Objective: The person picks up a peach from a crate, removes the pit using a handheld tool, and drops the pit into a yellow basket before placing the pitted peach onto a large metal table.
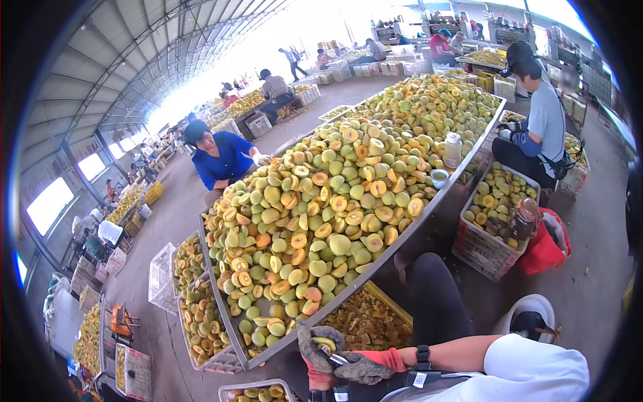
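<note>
My left hand point(312, 347), in a grey glove with a red cuff, closes around a halved peach point(326, 344) with yellow-green flesh. In a matching grey and red glove, my right hand point(367, 368) grips a small metal tool point(339, 359) whose tip is at the fruit; its exact kind is hard to make out. Both hands are low in the head view, just off the near rim of a metal table point(305, 333). Heaped on that table are many yellow-green peach halves point(301, 221), some cut side up. Below my hands, a yellow crate point(388, 303) contains brownish pits and scraps.
Crates of fruit point(202, 321) stand left of the table; another crate point(489, 258) with a jar point(524, 218) and red bag point(546, 244) is right. A bottle point(453, 149) and cup point(439, 177) sit among the fruit. Co-workers point(224, 157) point(546, 124) sit at both sides.
</note>
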`<state>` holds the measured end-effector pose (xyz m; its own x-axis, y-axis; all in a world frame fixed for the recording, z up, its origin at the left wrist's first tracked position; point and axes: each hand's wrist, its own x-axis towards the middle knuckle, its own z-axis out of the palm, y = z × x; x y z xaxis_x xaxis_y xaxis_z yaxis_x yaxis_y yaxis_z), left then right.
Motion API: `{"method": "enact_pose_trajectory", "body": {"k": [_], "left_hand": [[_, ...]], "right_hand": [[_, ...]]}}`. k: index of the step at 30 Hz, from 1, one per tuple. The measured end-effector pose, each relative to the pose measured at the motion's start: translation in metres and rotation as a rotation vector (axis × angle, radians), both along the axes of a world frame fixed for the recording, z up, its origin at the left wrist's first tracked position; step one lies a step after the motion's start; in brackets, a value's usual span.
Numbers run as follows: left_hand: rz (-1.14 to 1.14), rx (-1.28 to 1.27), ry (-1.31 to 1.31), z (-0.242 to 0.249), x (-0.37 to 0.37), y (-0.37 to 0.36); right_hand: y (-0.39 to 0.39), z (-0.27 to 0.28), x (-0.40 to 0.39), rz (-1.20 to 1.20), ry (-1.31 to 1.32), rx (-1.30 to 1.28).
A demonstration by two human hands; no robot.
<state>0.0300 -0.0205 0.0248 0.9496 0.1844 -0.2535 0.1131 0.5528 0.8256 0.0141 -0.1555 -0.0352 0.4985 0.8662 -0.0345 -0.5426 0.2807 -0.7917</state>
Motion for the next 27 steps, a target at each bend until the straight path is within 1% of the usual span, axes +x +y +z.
{"method": "enact_pose_trajectory", "body": {"k": [1, 2, 3, 4, 5, 6, 7, 8, 9, 10, 11, 13, 14, 16, 17, 18, 19, 20, 21, 22, 23, 25, 26, 27], "left_hand": [[-0.004, -0.003, 0.011, 0.001, 0.003, -0.001], [-0.006, 0.004, -0.019, -0.002, 0.008, -0.001], [-0.004, 0.007, -0.045, -0.011, 0.011, 0.001], [-0.019, 0.099, -0.155, -0.047, 0.014, 0.019], [-0.065, 0.059, -0.145, -0.011, 0.013, 0.005], [-0.049, -0.027, -0.139, -0.004, 0.012, 0.002], [0.109, 0.148, -0.064, -0.056, 0.023, 0.023], [-0.060, -0.226, -0.082, -0.027, 0.021, 0.023], [0.047, -0.286, -0.065, -0.018, 0.022, 0.024], [0.093, -0.608, -0.124, -0.024, 0.033, 0.028], [0.142, -0.594, -0.084, -0.016, 0.030, 0.029], [0.144, -0.552, -0.067, -0.005, 0.024, 0.028], [0.158, -0.552, -0.053, -0.003, 0.019, 0.028], [0.033, -0.320, -0.071, 0.000, 0.010, 0.029], [0.037, -0.322, -0.060, 0.001, 0.006, 0.029], [0.044, -0.169, -0.018, 0.001, 0.001, 0.029], [0.049, -0.015, 0.022, 0.003, -0.004, 0.029], [0.112, 0.061, 0.047, 0.008, -0.008, 0.023], [0.112, 0.059, 0.057, 0.005, -0.011, 0.024], [0.116, 0.073, 0.080, 0.001, -0.014, 0.025], [0.119, 0.087, 0.106, -0.002, -0.018, 0.026], [0.153, 0.097, 0.138, -0.012, -0.023, 0.022], [0.187, 0.138, 0.123, -0.016, -0.024, 0.020], [0.220, 0.180, 0.106, -0.021, -0.025, 0.019]], "right_hand": [[0.001, 0.004, -0.003, 0.019, 0.044, -0.038], [0.009, 0.012, -0.006, -0.110, -0.102, 0.000], [0.012, 0.007, 0.000, -0.109, -0.083, -0.010], [0.014, -0.007, 0.008, -0.175, -0.183, -0.046], [0.012, -0.017, 0.003, -0.224, -0.269, -0.086], [0.000, -0.006, 0.003, -0.091, 0.068, -0.086], [-0.011, 0.003, 0.009, 0.045, 0.411, -0.092], [-0.019, 0.006, 0.007, -0.023, 0.540, -0.113], [-0.025, 0.006, 0.006, -0.093, 0.653, -0.140], [-0.034, 0.003, 0.006, -0.175, 0.352, -0.297], [-0.042, -0.001, 0.007, -0.253, 0.034, -0.432], [-0.044, -0.019, 0.005, -0.512, -0.669, -0.701], [-0.043, -0.010, 0.007, -0.497, -0.656, -0.703], [-0.042, 0.034, 0.013, -0.417, -0.336, -0.643], [-0.042, 0.043, 0.013, -0.379, -0.179, -0.610], [-0.040, 0.018, 0.010, -0.443, -0.106, -0.416], [-0.040, 0.013, 0.008, -0.438, -0.096, -0.421], [-0.036, 0.015, 0.009, -0.493, -0.340, -0.452], [-0.031, 0.018, 0.011, -0.542, -0.587, -0.480], [-0.026, 0.023, 0.010, -0.563, -0.539, -0.417], [-0.024, 0.032, 0.010, -0.558, -0.529, -0.424], [-0.020, 0.041, 0.009, -0.517, -0.837, -0.545], [-0.010, 0.034, 0.013, -0.496, -0.743, -0.529], [-0.011, 0.031, 0.011, -0.493, -0.738, -0.534]]}}
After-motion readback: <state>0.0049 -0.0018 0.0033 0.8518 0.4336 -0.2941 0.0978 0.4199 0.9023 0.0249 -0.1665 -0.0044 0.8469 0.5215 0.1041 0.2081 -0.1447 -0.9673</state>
